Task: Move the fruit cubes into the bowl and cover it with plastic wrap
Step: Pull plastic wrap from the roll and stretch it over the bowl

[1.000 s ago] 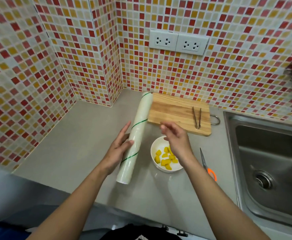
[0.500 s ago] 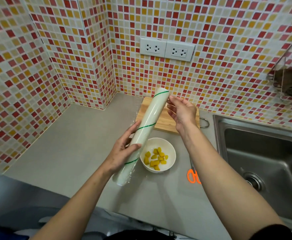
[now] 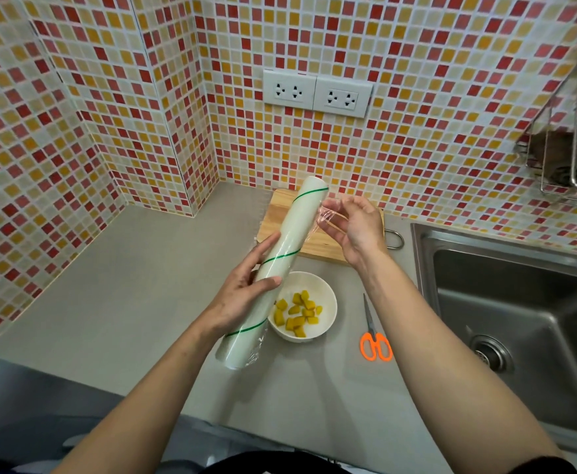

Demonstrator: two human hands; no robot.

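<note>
Above the grey counter, the left hand grasps the plastic wrap roll mid-length, tilted over the white bowl of yellow fruit cubes. The right hand apparently pinches the film's loose edge.

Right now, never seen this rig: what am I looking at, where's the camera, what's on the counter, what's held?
No machine here: a person's two bare hands, filmed by one wide-angle camera on their head, looking down. The left hand has a grip on a roll of plastic wrap. The right hand pinches its loose film edge. On the grey counter lie a white bowl of yellow fruit cubes, orange scissors and a wooden cutting board. A sink is to the right.
</note>
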